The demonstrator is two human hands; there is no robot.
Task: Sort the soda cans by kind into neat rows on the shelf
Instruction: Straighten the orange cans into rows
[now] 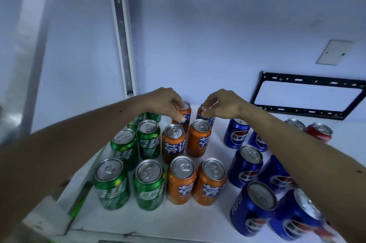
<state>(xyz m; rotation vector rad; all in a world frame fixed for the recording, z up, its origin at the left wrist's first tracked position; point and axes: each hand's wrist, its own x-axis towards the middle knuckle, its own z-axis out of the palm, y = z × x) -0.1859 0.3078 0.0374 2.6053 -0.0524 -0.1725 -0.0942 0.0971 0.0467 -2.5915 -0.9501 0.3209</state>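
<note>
Shelf (138, 221) stock: green cans (148, 137) and orange cans (174, 143) in paired rows; blue cans (245, 165) ranked loosely; red can (319, 131) stray at rear. Left hand (168, 102) and right hand (221, 104) each pinch a rear orange can's rim; task judged mostly done

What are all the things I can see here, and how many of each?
green cans: six, green, two columns at shelf's left
orange cans: six, orange, two columns in the middle
blue cans: at least six, blue, at right, partly hidden by the arm
red can: one, red, far right back
silver-topped can: one, body hidden, beside it
shelf: one, white
bracket: one, black, on wall
left hand: gripping back orange can
right hand: gripping its neighbour
</note>
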